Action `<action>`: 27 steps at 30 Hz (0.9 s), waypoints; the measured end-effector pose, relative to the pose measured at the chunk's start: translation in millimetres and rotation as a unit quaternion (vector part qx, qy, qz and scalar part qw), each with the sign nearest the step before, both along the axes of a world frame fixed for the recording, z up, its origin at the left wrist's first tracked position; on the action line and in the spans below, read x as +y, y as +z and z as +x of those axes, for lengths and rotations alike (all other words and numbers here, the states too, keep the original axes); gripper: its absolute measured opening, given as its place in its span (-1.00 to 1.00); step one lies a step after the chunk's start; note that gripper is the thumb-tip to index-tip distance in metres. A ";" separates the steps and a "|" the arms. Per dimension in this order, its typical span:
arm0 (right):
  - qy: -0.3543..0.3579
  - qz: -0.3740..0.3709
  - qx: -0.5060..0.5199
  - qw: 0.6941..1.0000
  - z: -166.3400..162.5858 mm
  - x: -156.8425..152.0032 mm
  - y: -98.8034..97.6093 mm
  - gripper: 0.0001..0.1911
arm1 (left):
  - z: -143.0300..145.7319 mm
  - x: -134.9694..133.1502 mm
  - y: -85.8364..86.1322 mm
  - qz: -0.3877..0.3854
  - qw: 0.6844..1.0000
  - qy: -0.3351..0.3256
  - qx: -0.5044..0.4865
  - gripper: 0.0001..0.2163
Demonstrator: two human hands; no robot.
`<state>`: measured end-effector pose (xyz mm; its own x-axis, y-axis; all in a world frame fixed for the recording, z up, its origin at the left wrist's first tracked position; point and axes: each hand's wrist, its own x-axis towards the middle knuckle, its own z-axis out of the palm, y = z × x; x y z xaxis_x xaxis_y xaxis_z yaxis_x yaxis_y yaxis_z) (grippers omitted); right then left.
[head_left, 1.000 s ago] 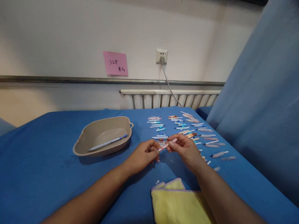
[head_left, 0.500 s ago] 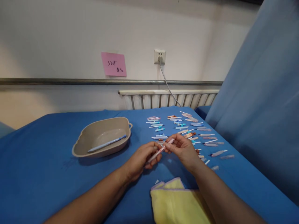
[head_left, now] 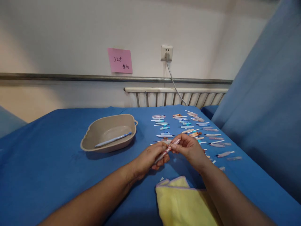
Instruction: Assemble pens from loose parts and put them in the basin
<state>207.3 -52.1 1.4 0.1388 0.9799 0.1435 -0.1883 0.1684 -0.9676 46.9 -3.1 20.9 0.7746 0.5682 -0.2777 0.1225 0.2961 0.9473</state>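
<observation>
Currently, both hands operate on one slim pale pen [head_left: 167,150] with red marks, held slantwise between them, its far end toward the right. The left hand [head_left: 150,157] has its grip closed around the near part of the barrel, fingers curled beneath and thumb along the top. The right hand [head_left: 191,151] has its grip closed to a pinch at the far end, thumb against fingertips. Whether a joint lies between the two holds is too small to tell.

The step in hand appears to be two-handed fitting or adjustment of the pen. The next move calls for a steady left hold as the base, with fine push, pull or twist from the right fingertips, in line with the barrel.

Loose pen parts [head_left: 225,154] lie in rough columns on the blue cloth [head_left: 58,175], beyond and to the right of the hands. A beige basin [head_left: 113,147] stands to the left, containing a blue-and-white pen [head_left: 113,139]. A folded yellow cloth [head_left: 188,204] lies nearest the wearer.
</observation>
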 end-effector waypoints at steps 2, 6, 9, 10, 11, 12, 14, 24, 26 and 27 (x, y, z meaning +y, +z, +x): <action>0.011 -0.003 -0.001 1.000 1.6 -0.7 0.8 -0.74 | -0.1 -2.1 1.0 -0.006 1.000 -0.005 0.007 -0.80; 0.019 -0.002 -0.012 1.000 2.8 -1.7 2.0 -0.73 | -1.1 -2.5 0.1 -0.025 1.000 -0.015 0.010 -0.77; 0.010 -0.002 -0.033 0.999 0.8 -0.9 0.0 -0.72 | -2.3 1.5 -3.6 -0.037 0.999 -0.026 0.006 -0.74; 0.005 -0.003 -0.039 0.999 0.0 -0.4 -1.3 -0.73 | -2.6 3.2 -4.8 -0.040 0.999 -0.030 0.004 -0.74; 0.001 -0.004 -0.045 0.999 -0.7 0.1 -2.8 -0.74 | -3.0 4.7 -5.9 -0.043 0.999 -0.034 0.004 -0.75; -0.002 -0.002 -0.054 0.999 -1.1 0.3 -4.2 -0.75 | -3.3 6.1 -6.6 -0.045 0.998 -0.036 0.005 -0.75; -0.018 0.020 -0.093 0.995 -0.8 -0.3 -6.0 -0.74 | -4.0 8.2 -7.3 -0.043 0.998 -0.037 0.011 -0.74; 0.045 0.177 -0.416 0.891 1.0 -14.1 4.6 -0.87 | -5.1 9.9 1.3 0.084 0.995 0.003 0.050 -0.76; 0.049 0.189 -0.429 0.882 -0.2 -13.4 3.3 -0.88 | -5.2 8.7 2.5 0.114 0.992 0.013 0.059 -0.74; 0.048 0.190 -0.439 0.877 -0.6 -12.7 2.0 -0.88 | -5.4 7.8 2.7 0.128 0.990 0.020 0.064 -0.73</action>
